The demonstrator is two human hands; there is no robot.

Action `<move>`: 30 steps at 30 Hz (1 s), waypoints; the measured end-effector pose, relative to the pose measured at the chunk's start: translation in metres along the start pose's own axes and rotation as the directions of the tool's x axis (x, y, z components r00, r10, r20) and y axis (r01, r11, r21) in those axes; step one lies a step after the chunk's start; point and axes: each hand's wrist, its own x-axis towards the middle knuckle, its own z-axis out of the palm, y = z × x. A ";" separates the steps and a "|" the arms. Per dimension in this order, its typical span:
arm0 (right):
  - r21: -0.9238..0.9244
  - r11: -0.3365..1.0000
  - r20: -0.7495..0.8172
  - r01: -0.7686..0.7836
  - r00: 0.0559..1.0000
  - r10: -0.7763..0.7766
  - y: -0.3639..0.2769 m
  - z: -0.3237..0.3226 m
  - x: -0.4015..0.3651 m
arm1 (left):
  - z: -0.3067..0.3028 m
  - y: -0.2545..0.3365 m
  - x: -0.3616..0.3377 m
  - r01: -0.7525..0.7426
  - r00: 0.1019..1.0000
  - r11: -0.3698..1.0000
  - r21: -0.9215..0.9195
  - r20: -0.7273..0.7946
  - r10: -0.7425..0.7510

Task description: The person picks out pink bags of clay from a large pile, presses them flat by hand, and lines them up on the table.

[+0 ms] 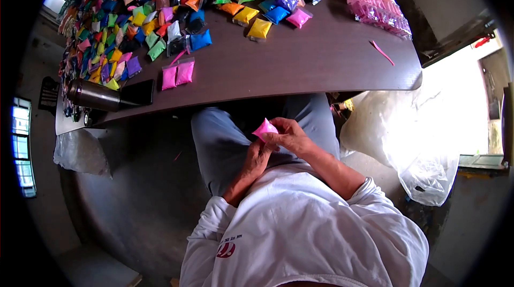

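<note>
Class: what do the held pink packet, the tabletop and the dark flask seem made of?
Pink packet: probably thin glossy plastic film; it creases and shines. Tabletop: likely wood-grain laminate, dark brown, smooth. Flask: apparently metal, given its sheen.

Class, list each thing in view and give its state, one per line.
Pink packet: held by left hand and right hand, above the lap.
Two pink packets: lying side by side on the table.
Coloured packets: heaped on table.
Flask: lying on its side.
Plastic bag: slumped on floor.
</note>
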 end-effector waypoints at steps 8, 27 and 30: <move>-0.020 0.998 0.007 -0.060 0.998 0.060 0.002 -0.002 0.001 | 0.003 0.007 0.001 0.012 1.000 1.000 0.025 -0.024 -0.012; -0.573 0.691 0.255 0.441 0.897 -0.361 -0.015 -0.022 -0.002 | -0.008 0.013 -0.008 0.223 0.974 0.919 -0.325 0.109 -0.198; -0.576 0.585 0.369 0.571 0.820 -0.437 -0.008 -0.025 0.004 | -0.011 0.009 -0.007 0.242 0.968 0.893 -0.380 0.158 -0.195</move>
